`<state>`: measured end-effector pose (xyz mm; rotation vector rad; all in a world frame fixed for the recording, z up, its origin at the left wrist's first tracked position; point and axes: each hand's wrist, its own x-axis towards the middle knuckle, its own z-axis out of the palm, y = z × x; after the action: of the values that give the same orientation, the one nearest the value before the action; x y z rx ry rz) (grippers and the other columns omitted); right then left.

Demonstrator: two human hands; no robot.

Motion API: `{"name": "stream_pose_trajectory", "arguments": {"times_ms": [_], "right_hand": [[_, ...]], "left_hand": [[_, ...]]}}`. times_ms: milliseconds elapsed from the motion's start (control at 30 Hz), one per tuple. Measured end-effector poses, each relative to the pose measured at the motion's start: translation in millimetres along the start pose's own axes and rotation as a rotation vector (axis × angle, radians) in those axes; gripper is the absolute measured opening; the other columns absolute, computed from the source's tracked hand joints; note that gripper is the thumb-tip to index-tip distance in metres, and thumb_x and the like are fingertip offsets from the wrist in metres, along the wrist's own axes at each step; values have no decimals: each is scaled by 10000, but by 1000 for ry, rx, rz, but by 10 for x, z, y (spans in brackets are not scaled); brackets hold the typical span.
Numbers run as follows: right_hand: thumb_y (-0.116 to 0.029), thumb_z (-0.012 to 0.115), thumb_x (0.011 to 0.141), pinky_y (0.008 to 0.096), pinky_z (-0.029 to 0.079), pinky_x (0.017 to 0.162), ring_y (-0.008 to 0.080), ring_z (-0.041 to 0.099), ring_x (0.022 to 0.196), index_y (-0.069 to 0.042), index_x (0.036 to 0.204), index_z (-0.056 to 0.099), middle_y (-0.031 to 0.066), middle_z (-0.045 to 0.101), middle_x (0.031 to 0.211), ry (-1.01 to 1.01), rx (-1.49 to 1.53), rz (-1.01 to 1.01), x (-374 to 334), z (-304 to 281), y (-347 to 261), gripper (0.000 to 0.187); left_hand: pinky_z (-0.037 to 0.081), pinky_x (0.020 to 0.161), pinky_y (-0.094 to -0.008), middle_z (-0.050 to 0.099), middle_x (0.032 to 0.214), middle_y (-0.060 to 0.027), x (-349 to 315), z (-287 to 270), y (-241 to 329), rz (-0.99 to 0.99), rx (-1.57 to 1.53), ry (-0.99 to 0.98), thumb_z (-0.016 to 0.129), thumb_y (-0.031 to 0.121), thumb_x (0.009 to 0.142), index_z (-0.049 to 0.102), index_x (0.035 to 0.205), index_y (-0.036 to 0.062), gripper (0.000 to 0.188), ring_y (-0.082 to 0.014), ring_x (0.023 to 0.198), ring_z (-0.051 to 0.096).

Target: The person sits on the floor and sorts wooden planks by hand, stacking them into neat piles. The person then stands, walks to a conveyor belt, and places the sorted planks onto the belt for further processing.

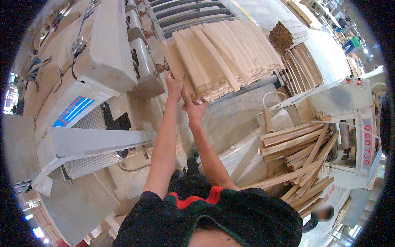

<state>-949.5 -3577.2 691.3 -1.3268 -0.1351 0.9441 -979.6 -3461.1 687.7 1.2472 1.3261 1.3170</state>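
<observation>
Beside the grey metal machine [103,53], a stack of pale wooden slats [224,53] is gripped at its near end by the left hand [174,84] and right hand [195,109], fingers closed on it.

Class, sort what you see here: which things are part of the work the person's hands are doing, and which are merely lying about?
In hand:
left hand and right hand, both at the near end of the stack of pale wooden slats
grey machine beside the stack

Lying about:
loose jumble of slats
dark slat bundle
white plastic sheet
</observation>
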Motion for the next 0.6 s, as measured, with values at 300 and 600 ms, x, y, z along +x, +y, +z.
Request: {"name": "stream_pose_trajectory", "arguments": {"times_ms": [300,600], "right_hand": [[-276,723,776,282,509,499,164,584,671,15,1245,330,110,576,837,-23,-400,-269,-79,-623,-349,677],[-405,648,796,431,456,778,331,566,873,-42,1098,559,182,592,928,325,-1258,-1069,824,-1017,-1771,481]], "left_hand": [[470,789,-317,630,1019,-135,-126,-110,391,38,-2,-48,648,43,712,494,1165,-46,487,-215,893,608],[451,856,-422,595,960,-298,-302,670,691,131,383,-64,670,137,687,496,1072,-140,504,-416,959,579]]}}
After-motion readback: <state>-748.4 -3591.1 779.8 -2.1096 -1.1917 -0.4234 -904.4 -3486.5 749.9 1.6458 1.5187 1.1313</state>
